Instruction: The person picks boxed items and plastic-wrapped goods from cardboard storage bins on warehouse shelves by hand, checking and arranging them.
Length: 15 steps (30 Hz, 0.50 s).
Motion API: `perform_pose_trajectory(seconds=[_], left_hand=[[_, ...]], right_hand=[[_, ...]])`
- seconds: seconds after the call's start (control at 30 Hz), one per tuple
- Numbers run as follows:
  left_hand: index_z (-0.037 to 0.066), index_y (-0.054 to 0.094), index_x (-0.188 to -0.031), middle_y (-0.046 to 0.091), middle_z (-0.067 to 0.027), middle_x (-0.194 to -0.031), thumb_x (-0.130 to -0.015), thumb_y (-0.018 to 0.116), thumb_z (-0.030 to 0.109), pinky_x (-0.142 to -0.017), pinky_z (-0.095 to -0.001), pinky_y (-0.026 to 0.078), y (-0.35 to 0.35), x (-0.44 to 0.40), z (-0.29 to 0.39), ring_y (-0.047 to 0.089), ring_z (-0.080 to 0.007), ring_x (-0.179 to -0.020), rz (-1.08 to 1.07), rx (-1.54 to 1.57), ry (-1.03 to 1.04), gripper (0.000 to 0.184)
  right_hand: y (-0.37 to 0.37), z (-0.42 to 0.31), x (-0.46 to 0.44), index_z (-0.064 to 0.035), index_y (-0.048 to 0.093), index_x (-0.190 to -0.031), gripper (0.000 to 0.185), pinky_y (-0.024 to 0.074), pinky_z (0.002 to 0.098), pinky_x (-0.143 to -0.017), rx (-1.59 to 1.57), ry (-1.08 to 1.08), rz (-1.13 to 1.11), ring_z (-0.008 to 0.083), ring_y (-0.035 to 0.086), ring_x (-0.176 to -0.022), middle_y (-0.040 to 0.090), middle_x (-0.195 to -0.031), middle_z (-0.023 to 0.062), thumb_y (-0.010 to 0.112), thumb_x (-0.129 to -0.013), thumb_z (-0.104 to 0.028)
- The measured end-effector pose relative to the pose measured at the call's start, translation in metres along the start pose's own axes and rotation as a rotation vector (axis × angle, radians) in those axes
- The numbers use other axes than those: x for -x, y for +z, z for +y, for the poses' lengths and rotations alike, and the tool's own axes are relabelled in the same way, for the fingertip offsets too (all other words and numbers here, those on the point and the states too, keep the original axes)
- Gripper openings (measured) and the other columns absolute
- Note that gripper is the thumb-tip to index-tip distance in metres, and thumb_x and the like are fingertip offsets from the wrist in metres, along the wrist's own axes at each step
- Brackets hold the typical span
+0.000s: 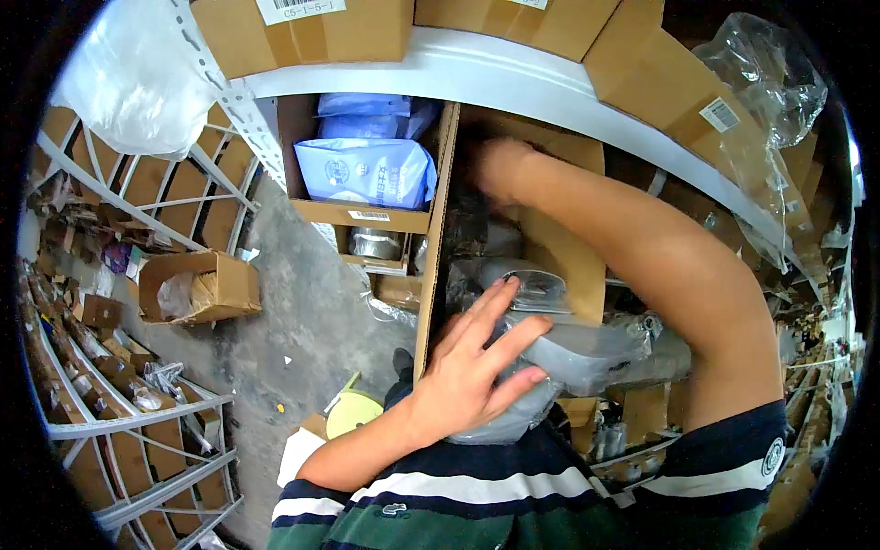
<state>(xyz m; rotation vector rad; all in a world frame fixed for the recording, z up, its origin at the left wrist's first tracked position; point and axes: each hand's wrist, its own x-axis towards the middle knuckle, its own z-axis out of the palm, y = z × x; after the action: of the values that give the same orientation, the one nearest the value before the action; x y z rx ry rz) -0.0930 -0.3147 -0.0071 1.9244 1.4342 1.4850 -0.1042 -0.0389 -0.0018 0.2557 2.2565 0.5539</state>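
Observation:
My left hand lies with its fingers spread on grey, plastic-wrapped items at the near end of an open cardboard box. My right hand reaches deep into the box's far end. Motion and shadow smear its fingers, so what they touch is unclear. Between the hands, a clear-wrapped item with a rounded grey edge sits in the box among other dark, wrapped pieces. The exact kind of these items cannot be made out.
Left of the box stands a carton of blue pouches. A white shelf beam with cartons above crosses the top. Below left are a yellow-green stool and an open carton on the floor. Racks line the left side.

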Motion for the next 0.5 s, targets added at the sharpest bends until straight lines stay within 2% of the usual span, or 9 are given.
perform_pose_trajectory(seconds=[0.03,0.1,0.17,0.23,0.37,0.4,0.43,0.5], left_hand=[[0.005,0.059,-0.124,0.044,-0.0305,-0.142,-0.081,0.074,0.021,-0.106,-0.0476,0.041,0.0,0.0,0.0,0.046,-0.047,-0.13,0.003,-0.002,0.004,0.048],[0.005,0.059,-0.124,0.044,-0.0306,-0.142,-0.081,0.073,0.021,-0.106,-0.0476,0.041,0.0,0.0,0.001,0.047,-0.0471,-0.13,-0.001,-0.003,0.004,0.048],[0.011,0.058,-0.125,0.043,-0.0302,-0.141,-0.083,0.075,0.024,-0.104,-0.0479,0.042,-0.002,-0.001,0.002,0.046,-0.0484,-0.129,-0.005,0.006,-0.013,0.047],[0.011,0.058,-0.125,0.043,-0.0301,-0.141,-0.083,0.075,0.024,-0.104,-0.0479,0.042,-0.001,-0.001,0.002,0.046,-0.0483,-0.129,-0.002,0.007,-0.011,0.047],[0.011,0.058,-0.125,0.044,-0.0298,-0.14,-0.083,0.075,0.024,-0.104,-0.0479,0.042,-0.001,0.0,0.002,0.046,-0.0479,-0.129,0.005,0.003,-0.012,0.047],[0.011,0.058,-0.125,0.044,-0.0298,-0.14,-0.083,0.075,0.024,-0.104,-0.0479,0.042,-0.001,0.0,0.002,0.046,-0.0479,-0.129,0.01,0.0,-0.013,0.047],[0.008,0.058,-0.124,0.045,-0.0299,-0.14,-0.082,0.074,0.023,-0.105,-0.0474,0.042,0.0,0.001,0.001,0.047,-0.0472,-0.129,0.014,-0.005,-0.005,0.048],[0.004,0.059,-0.124,0.045,-0.03,-0.141,-0.081,0.073,0.021,-0.106,-0.047,0.041,0.0,0.002,0.001,0.047,-0.0465,-0.13,0.018,-0.011,0.0,0.048]], right_hand=[[0.003,-0.002,-0.003,-0.0072,0.057,-0.134,0.065,0.0526,0.0441,-0.094,-0.114,0.088,0.073,0.0358,0.058,-0.119,0.047,-0.143,0.0212,0.076,-0.078,-0.034],[0.004,-0.003,-0.015,-0.0071,0.058,-0.132,0.062,0.0532,0.0439,-0.093,-0.149,0.107,0.035,0.0358,0.06,-0.116,0.047,-0.143,0.0213,0.076,-0.078,-0.033],[0.015,-0.003,-0.023,-0.0069,0.059,-0.131,0.06,0.0539,0.0437,-0.091,-0.18,0.128,-0.006,0.0358,0.062,-0.113,0.047,-0.142,0.0214,0.076,-0.079,-0.031],[0.026,-0.002,-0.019,-0.0052,0.063,-0.124,0.052,0.0549,0.0444,-0.088,-0.209,0.092,0.238,0.0367,0.063,-0.109,0.053,-0.136,0.0205,0.075,-0.08,-0.029],[0.006,0.001,0.002,-0.0041,0.066,-0.116,0.045,0.0547,0.0461,-0.087,-0.272,0.092,0.219,0.0381,0.063,-0.11,0.059,-0.128,0.02,0.076,-0.08,-0.029],[-0.013,0.001,0.028,-0.0034,0.067,-0.114,0.044,0.0546,0.0468,-0.087,-0.238,0.024,0.205,0.0386,0.062,-0.11,0.06,-0.124,0.0202,0.076,-0.08,-0.029],[-0.027,0.001,0.047,-0.0027,0.067,-0.113,0.043,0.0545,0.0475,-0.087,-0.2,-0.049,0.19,0.0391,0.062,-0.11,0.062,-0.12,0.0204,0.076,-0.08,-0.028],[-0.034,0.002,0.069,-0.0026,0.067,-0.112,0.043,0.0543,0.0477,-0.087,-0.241,-0.047,0.165,0.0389,0.062,-0.109,0.063,-0.118,0.0206,0.076,-0.079,-0.029]])
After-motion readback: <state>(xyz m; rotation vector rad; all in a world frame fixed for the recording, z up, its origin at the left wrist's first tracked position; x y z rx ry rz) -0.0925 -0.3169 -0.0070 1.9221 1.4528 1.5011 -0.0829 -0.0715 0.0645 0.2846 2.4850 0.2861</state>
